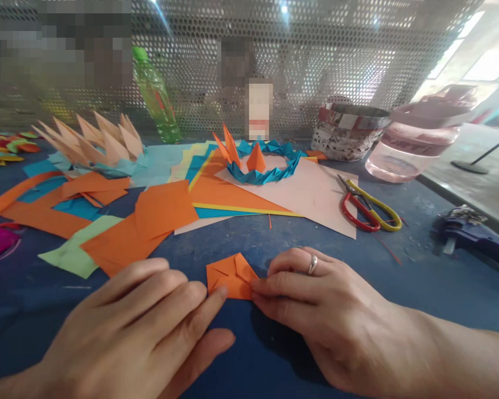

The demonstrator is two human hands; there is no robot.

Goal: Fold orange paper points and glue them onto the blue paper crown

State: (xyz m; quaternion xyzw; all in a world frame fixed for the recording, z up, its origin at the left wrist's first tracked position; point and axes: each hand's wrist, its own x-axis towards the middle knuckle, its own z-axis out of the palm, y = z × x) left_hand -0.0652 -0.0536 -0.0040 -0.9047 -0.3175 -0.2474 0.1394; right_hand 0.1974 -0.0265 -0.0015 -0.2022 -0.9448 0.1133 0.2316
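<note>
With fingers of the right hand [328, 310], pinching the folded orange paper [232, 281] by its right corner on the blue table [432, 280]; with the left hand [137, 321] unclenched, resting a fingertip on the paper's near side.

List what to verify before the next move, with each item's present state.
1. Left hand touching the folded orange paper: ok, a fingertip rests on its lower edge.
2. Right hand gripping the paper: ok, fingertips pinch its right corner.
3. Scissors apart from both hands: ok, they lie beyond the right hand.
4. Scissors off the pale pink sheet: not ok, they partly overlap it.
5. Creases sharp along their full length: cannot tell, fingers cover part of the paper.
</note>
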